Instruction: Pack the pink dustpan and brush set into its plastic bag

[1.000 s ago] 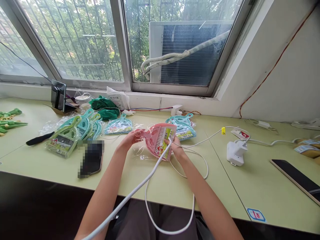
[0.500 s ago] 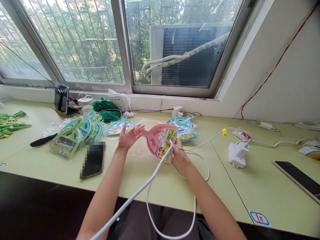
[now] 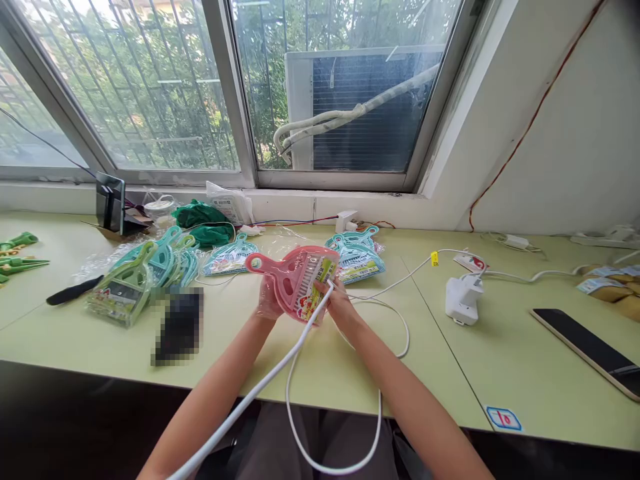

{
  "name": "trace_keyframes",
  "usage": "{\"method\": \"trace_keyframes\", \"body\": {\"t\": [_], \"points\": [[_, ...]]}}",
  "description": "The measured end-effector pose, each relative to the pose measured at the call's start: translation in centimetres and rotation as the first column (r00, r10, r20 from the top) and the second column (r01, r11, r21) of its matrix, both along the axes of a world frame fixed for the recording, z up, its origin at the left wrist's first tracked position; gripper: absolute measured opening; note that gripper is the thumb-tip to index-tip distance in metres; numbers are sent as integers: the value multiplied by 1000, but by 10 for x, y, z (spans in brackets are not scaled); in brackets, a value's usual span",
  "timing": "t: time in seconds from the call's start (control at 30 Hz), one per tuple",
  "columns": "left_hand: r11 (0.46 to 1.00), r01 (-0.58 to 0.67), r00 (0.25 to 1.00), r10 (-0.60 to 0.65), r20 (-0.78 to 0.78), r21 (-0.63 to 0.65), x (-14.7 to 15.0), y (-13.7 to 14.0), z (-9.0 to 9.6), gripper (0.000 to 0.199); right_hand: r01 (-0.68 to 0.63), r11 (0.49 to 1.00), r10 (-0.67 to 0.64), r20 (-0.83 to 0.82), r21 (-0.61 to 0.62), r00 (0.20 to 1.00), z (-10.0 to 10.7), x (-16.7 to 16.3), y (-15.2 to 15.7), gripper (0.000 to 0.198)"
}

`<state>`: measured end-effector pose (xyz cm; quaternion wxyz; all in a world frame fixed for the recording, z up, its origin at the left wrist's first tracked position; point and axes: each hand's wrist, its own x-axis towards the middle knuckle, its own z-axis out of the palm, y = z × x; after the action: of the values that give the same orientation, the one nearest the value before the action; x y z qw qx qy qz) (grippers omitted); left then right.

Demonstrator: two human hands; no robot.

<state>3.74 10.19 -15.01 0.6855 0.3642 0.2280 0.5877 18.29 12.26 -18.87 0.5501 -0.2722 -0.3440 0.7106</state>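
Both hands close on a pink dustpan set (image 3: 296, 283) held just above the pale green table (image 3: 310, 363) below a barred window (image 3: 150, 87): the left hand (image 3: 269, 305) cups the set's left edge from beneath, fingers curled behind it, while the right hand (image 3: 336, 303) pinches its lower right corner beside the printed label. The set is tilted, its handle pointing up and to the left, and it sits in clear film that catches the light. A white cable (image 3: 280, 373) crosses in front of the dustpan set, running from near the right hand toward the camera, with a second loop hanging off the table's near edge. Just behind the dustpan set lie teal sets in wrappers (image 3: 356, 257), and another teal one (image 3: 227, 259) lies behind and to its left. Farther left of the dustpan set is a heap of green and teal sets (image 3: 145, 273), with a blurred dark phone (image 3: 177, 327) just in front of that heap and a black comb-like piece (image 3: 74, 291) beyond it. To the right of the dustpan set, well apart, a white charger (image 3: 463, 300) stands among thin white leads, and farther right a dark flat slab (image 3: 585, 350) lies near the table's edge.
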Motion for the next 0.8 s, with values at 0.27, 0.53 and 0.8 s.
{"method": "trace_keyframes", "body": {"t": [0.27,0.53,0.8], "points": [[991,64,997,-68,-23,-119,11,-6,11,61,-36,999,37,-29,27,999,-1,2,-3,63],[989,-129,991,131,-21,72,-9,2,8,70,-65,996,63,35,56,997,5,6,-6,57],[974,-207,967,189,-172,-93,-3,-15,-3,79,-219,968,213,64,122,975,17,2,-24,62]]}}
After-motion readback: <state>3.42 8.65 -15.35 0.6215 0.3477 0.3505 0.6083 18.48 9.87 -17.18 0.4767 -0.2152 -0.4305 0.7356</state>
